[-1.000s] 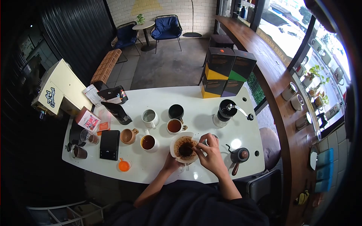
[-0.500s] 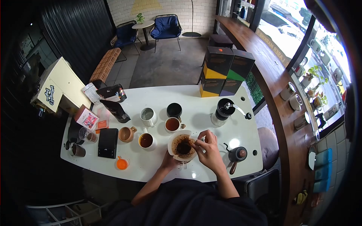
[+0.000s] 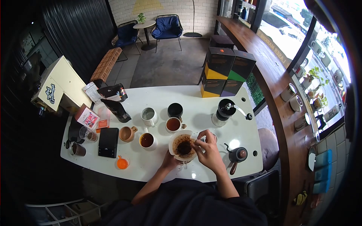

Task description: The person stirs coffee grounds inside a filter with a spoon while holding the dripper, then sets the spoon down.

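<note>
A white coffee dripper with a paper filter (image 3: 174, 144) holds dark wet grounds near the front edge of the white table (image 3: 158, 101). My left hand (image 3: 168, 162) grips the dripper from below at its near side. My right hand (image 3: 208, 150) reaches over the filter's right rim, fingers pinched on a thin stirring tool whose tip sits in the grounds. Just behind the dripper stands a cup of brown coffee (image 3: 173, 124).
Several mugs (image 3: 147, 141) stand left of the dripper, with a black scale (image 3: 108, 142) and an orange lid (image 3: 122, 163). A hand grinder (image 3: 225, 110) and black kettle (image 3: 239, 155) are on the right. Stacked boxes (image 3: 224, 71) sit at the far edge.
My right hand has shifted slightly over the filter, moving the tool in the grounds. The left hand stays on the dripper.
</note>
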Tool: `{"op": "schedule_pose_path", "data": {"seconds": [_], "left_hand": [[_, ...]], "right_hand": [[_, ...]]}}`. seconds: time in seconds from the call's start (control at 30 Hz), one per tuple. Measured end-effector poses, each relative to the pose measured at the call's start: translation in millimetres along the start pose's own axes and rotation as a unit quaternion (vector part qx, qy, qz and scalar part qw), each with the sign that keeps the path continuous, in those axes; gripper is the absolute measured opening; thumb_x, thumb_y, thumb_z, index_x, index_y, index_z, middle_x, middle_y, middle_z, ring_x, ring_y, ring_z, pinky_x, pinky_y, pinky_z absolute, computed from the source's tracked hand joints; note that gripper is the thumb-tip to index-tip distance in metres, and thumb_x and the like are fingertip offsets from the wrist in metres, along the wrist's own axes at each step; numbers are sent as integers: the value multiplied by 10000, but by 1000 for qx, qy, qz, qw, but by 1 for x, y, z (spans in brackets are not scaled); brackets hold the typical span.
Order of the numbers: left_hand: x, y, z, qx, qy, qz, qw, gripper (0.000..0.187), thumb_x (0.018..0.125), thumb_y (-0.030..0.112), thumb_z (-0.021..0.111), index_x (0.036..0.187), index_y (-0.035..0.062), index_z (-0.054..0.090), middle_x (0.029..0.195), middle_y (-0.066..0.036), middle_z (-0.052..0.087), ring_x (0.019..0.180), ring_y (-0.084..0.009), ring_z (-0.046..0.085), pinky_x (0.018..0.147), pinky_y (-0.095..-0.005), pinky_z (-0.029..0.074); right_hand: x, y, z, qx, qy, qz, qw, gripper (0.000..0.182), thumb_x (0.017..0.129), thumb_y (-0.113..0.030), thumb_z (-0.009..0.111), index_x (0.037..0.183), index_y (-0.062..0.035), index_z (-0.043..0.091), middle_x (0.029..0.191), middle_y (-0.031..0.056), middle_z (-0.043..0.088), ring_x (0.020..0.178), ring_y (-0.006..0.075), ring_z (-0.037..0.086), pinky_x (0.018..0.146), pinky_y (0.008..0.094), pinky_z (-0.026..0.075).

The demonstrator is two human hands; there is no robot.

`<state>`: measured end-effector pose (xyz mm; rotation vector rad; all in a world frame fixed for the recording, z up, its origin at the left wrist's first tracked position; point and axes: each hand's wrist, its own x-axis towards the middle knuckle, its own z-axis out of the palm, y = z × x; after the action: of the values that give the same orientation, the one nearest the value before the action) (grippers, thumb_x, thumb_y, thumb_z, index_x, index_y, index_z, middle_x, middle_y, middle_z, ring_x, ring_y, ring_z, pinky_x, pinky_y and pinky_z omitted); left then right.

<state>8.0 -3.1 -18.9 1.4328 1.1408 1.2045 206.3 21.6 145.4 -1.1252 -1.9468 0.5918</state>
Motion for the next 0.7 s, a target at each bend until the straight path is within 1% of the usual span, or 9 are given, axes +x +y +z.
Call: {"op": "schedule_pose_path", "data": {"seconds": [0.07,0.1,0.17,0.3,0.4,0.5,0.57,0.67,0.7], "left_hand": [[1,5,1,-56,0,-9,998,603,761,137,882,1302,48,630,1255,-93,708,1162,-226,680,1004,-381,538],[1,6,1,-56,0,-9,998,603,761,137,882,1302,48,630,1255,-93,708,1162,-226,680,1004,-381,538],[0,9,-1,-20,-12,-12,1000,630,754,130,884,1319,46,618,1262,-89,704,1168,-225,677,1012,-377,534],[1,17,1,-62,0,-17,998,655,752,119,881,1339,46,600,1274,-86,697,1174,-221,673,1023,-374,531],[0,18,0,-57,-13,-32,998,674,751,108,878,1357,47,588,1295,-87,687,1188,-219,666,1035,-374,526],[0,8,0,-47,0,-1,999,697,740,105,887,1365,49,584,1307,-90,680,1197,-217,663,1035,-372,528],[0,9,-1,-62,-13,-32,997,724,732,100,894,1380,52,574,1315,-91,676,1207,-219,658,1041,-370,525],[-2,0,-2,-22,-13,-15,1000,735,731,97,896,1387,55,567,1314,-91,677,1214,-218,654,1046,-371,523],[-1,6,-2,-22,-12,-15,1000,735,731,97,896,1387,55,567,1314,-91,677,1214,-218,654,1046,-371,523]], "right_hand": [[0,0,-2,7,-50,-39,998,136,892,-149,767,957,-37,728,1106,119,527,1046,330,507,960,438,411],[0,-1,-1,7,-49,-39,998,136,892,-149,767,957,-37,728,1106,119,527,1046,330,507,960,438,411],[-2,-2,3,26,-10,23,999,141,885,-150,771,978,-48,740,1114,118,529,1071,337,502,967,439,402],[-1,-2,3,-8,-27,-5,1000,149,882,-150,774,985,-48,742,1112,117,528,1079,338,496,978,445,390],[-2,-4,3,32,-29,15,999,158,880,-153,776,996,-50,747,1110,118,527,1066,338,497,983,446,383],[-1,-2,4,0,-16,10,1000,156,882,-153,775,995,-49,749,1116,115,529,1055,335,499,982,445,385],[-1,1,3,9,-46,-37,998,159,881,-151,775,1005,-55,754,1117,114,530,1039,326,501,975,441,385],[-1,-2,4,15,-8,10,1000,148,880,-149,776,997,-59,760,1104,116,531,1050,330,506,980,446,382],[-1,-2,4,15,-8,10,1000,148,880,-149,776,997,-59,760,1104,116,531,1050,330,506,980,446,382]]}}
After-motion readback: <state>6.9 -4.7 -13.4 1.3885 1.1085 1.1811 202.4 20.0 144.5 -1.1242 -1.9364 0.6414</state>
